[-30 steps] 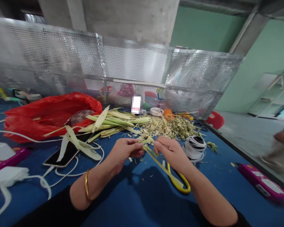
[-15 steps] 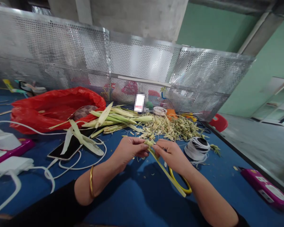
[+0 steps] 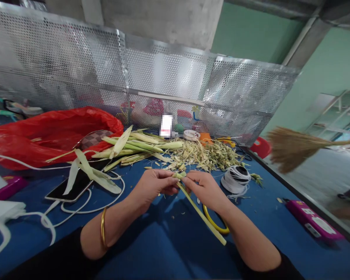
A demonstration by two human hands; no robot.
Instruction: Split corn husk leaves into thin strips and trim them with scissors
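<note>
My left hand [image 3: 154,185] and my right hand [image 3: 203,188] meet over the blue table [image 3: 169,249], both pinched on the top end of a pale green leaf strip [image 3: 201,216]. The strip hangs down and to the right from my fingers, its free end near my right forearm. Under that forearm lies a yellow-handled pair of scissors [image 3: 212,223], partly hidden. Just beyond my hands lie a bundle of green stalks [image 3: 137,147] and a heap of chopped leaf scraps [image 3: 210,153].
A red plastic bag [image 3: 49,134] lies at the left, with a phone [image 3: 76,184] and white cables [image 3: 84,206] in front of it. A spool of white cord [image 3: 236,177] sits right of my hands, a pink case [image 3: 312,223] further right. A broom head [image 3: 291,147] shows beyond the table's right edge. Perforated metal screen behind.
My hands stay pinched on the strip and have drawn slightly closer together. The view has shifted, and a broom has come into sight at the right.
</note>
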